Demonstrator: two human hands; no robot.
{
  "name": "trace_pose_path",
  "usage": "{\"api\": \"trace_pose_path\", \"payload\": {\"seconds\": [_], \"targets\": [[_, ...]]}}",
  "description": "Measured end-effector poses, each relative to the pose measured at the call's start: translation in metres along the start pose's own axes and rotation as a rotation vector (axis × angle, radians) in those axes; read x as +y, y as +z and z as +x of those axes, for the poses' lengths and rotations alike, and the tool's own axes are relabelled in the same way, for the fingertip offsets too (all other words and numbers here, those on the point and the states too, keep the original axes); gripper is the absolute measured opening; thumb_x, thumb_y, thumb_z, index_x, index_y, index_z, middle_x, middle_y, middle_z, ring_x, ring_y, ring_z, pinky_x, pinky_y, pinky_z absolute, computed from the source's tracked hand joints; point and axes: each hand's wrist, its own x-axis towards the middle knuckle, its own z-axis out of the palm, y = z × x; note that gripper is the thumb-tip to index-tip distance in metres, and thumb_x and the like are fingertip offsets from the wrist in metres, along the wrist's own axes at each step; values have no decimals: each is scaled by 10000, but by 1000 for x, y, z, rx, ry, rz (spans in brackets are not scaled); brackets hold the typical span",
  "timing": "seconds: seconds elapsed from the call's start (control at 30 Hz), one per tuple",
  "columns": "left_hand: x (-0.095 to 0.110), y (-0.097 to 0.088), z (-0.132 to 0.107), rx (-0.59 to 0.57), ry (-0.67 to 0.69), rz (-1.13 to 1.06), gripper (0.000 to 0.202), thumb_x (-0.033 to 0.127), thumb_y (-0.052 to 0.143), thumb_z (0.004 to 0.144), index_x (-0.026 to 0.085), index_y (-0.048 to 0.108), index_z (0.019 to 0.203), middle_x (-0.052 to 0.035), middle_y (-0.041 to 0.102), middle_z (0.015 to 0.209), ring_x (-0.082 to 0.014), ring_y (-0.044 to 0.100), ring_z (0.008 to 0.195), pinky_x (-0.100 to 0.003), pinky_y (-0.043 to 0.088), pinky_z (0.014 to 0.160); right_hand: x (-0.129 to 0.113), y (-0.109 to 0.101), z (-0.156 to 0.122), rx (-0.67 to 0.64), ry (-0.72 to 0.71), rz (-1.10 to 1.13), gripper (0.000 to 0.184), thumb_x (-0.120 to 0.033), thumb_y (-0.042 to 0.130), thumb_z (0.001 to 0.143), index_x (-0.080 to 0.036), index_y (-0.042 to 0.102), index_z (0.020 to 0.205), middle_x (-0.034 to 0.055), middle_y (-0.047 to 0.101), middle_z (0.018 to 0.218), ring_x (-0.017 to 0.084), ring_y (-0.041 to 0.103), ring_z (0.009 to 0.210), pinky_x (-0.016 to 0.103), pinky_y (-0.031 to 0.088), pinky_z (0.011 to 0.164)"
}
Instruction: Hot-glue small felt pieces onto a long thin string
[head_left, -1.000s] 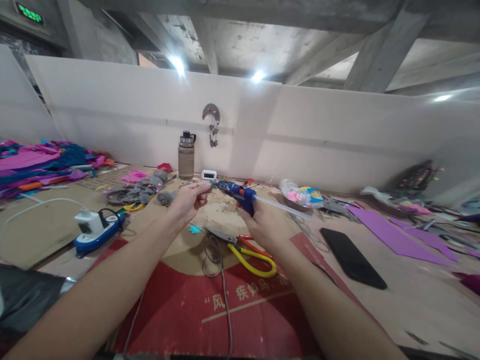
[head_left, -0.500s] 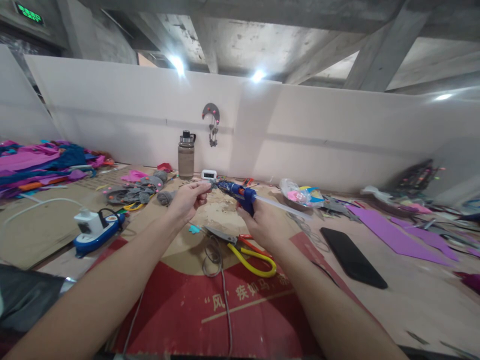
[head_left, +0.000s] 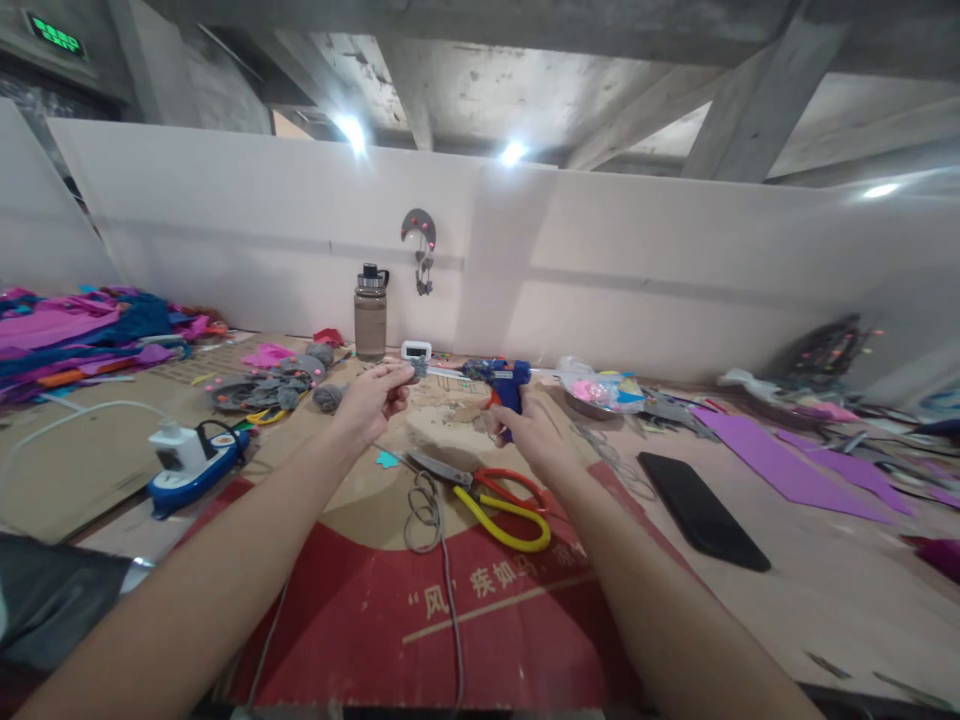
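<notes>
Between the fingertips of my left hand (head_left: pixel 377 402) is a small grey piece (head_left: pixel 420 368), likely felt. My right hand (head_left: pixel 529 428) grips the handle of a blue hot glue gun (head_left: pixel 506 378), its nozzle pointing left at the grey piece. A gap separates nozzle and piece, with a thin pale streak across it. Below the hands lie scissors (head_left: pixel 514 525) with one yellow and one red-orange handle. A grey cord (head_left: pixel 448 600) loops beside them, and a small turquoise cut-out (head_left: pixel 387 459) lies near the blade tips.
At the back stand a water bottle (head_left: pixel 370 315) and a small white digital clock (head_left: pixel 416 350). Left are grey felt pieces (head_left: pixel 274 385), a blue power strip (head_left: pixel 199 472) and colourful cloth scraps (head_left: pixel 82 325). A black phone (head_left: pixel 701 510) and purple sheets (head_left: pixel 780 465) lie right.
The glue gun has moved right, away from the grey piece, and swung level. My left hand has shifted slightly left, still pinching the piece.
</notes>
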Motion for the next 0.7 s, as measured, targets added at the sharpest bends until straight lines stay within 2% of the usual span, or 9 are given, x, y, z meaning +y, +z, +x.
{"api": "trace_pose_path", "payload": {"seconds": [0.1, 0.27, 0.37, 0.47, 0.53, 0.63, 0.7], "targets": [[-1, 1, -1, -50, -7, 45, 203, 247, 702, 666, 120, 602, 788, -52, 642, 705, -53, 506, 484, -153, 379, 435, 16, -9, 8, 28, 55, -184, 108, -280, 529, 713, -176, 543, 737, -5, 542, 521, 135, 507, 487, 249, 405, 487], [-6, 3, -1, -153, 36, 105, 254, 318, 720, 656, 129, 581, 752, -42, 637, 664, -44, 472, 444, -156, 330, 417, 38, -24, 11, 107, -53, -740, 159, -250, 597, 705, -186, 556, 566, 81, 590, 529, 196, 587, 591, 278, 411, 553], [-8, 5, 0, -166, 59, 121, 276, 336, 738, 631, 128, 585, 728, -25, 616, 632, -38, 447, 431, -161, 307, 410, 41, -29, 12, 193, -132, -933, 190, -281, 618, 712, -172, 569, 563, 122, 613, 589, 211, 606, 673, 293, 427, 620], [-10, 6, -1, -180, 63, 133, 275, 346, 740, 625, 129, 591, 705, -17, 602, 622, -36, 430, 436, -166, 306, 420, 31, -25, 13, 179, -149, -898, 226, -304, 557, 764, -152, 588, 599, 110, 616, 620, 197, 596, 689, 300, 429, 662], [-12, 8, -2, -199, 58, 155, 270, 353, 735, 630, 132, 593, 690, -12, 593, 618, -35, 420, 440, -169, 304, 426, 19, -16, 11, 89, -198, -719, 218, -271, 473, 813, -153, 612, 694, 69, 624, 655, 164, 579, 670, 279, 427, 660], [-15, 11, -4, -227, 59, 193, 262, 367, 720, 647, 139, 597, 683, -8, 587, 627, -37, 414, 450, -170, 294, 429, -1, -1, 1, 102, -323, -419, 192, -264, 446, 833, -156, 601, 868, 52, 633, 812, 140, 571, 735, 256, 435, 683], [-18, 13, -6, -245, 69, 230, 258, 378, 702, 665, 142, 601, 684, -8, 586, 636, -39, 411, 455, -171, 286, 430, -12, 7, -7, 128, -394, -332, 187, -268, 442, 846, -163, 584, 906, 52, 621, 858, 139, 563, 773, 255, 436, 702]]}}
